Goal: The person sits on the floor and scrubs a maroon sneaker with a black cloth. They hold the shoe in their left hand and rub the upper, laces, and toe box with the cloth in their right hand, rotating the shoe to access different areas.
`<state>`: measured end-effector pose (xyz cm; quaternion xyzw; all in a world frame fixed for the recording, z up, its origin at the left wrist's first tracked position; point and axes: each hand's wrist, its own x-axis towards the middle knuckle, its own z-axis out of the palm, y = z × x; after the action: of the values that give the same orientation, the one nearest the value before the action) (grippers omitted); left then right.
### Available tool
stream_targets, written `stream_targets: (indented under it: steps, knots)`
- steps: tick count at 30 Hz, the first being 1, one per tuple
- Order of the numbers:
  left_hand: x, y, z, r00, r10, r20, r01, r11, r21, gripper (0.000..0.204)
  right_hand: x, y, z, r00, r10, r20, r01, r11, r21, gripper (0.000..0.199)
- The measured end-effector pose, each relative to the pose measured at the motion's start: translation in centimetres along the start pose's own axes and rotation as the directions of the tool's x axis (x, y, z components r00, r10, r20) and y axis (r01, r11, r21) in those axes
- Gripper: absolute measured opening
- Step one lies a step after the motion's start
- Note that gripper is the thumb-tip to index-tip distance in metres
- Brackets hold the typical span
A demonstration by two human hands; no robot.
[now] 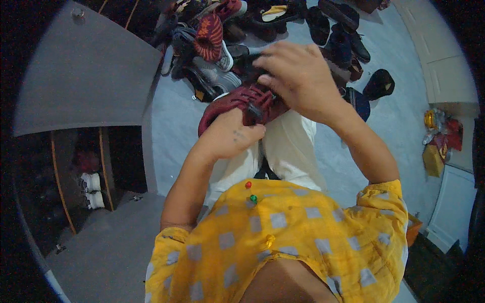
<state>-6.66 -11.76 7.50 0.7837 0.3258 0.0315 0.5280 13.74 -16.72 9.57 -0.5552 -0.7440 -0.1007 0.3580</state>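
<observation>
A dark red lace-up shoe [222, 107] is held over my lap, its laces facing up. My left hand [233, 134] is closed on it near the opening, with most fingers hidden in or behind the shoe. A small dark piece [254, 113] shows beside that thumb; I cannot tell whether it belongs to the shoe. Over the shoe's far right side, my right hand [303, 81] has bent fingers. Something black lies at its fingertips, too dark to make out.
A heap of shoes, with a red patterned one [208, 38], covers the far floor [172, 116]. A black shoe [379, 85] lies to the right. On the left stands a grey cabinet [96, 76], with white shoes [92, 191] in a lower compartment. Colourful packages [442, 134] sit far right.
</observation>
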Motion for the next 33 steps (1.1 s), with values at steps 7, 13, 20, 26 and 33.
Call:
stream_targets:
  steps: [7,13,20,26,33]
  knots:
    - [1.2,0.4,-1.0,0.998,0.059,0.013,-0.057,0.991,-0.122,0.056,-3.1,3.3,1.6,0.956,0.288,0.055,-0.289,0.957,0.015,0.027]
    - [1.5,0.5,-1.4,0.999,0.004,0.044,0.008,0.962,-0.272,0.049,-3.1,7.6,0.7,0.891,0.447,-0.082,-0.447,0.894,0.014,0.023]
    - [1.5,-0.6,-0.6,0.991,0.131,-0.026,-0.133,0.952,-0.275,0.052,-0.2,3.5,-0.2,0.878,0.457,-0.142,-0.386,0.851,0.356,0.024]
    - [1.4,0.9,-1.2,0.998,0.053,-0.027,-0.058,0.967,-0.248,0.053,-0.7,1.9,2.3,0.979,0.195,0.065,-0.184,0.972,-0.143,0.018]
    - [1.9,0.2,-2.0,0.991,-0.014,0.137,0.059,0.941,-0.334,0.056,-4.7,1.2,2.4,0.977,0.179,-0.121,-0.190,0.978,-0.090,0.027]
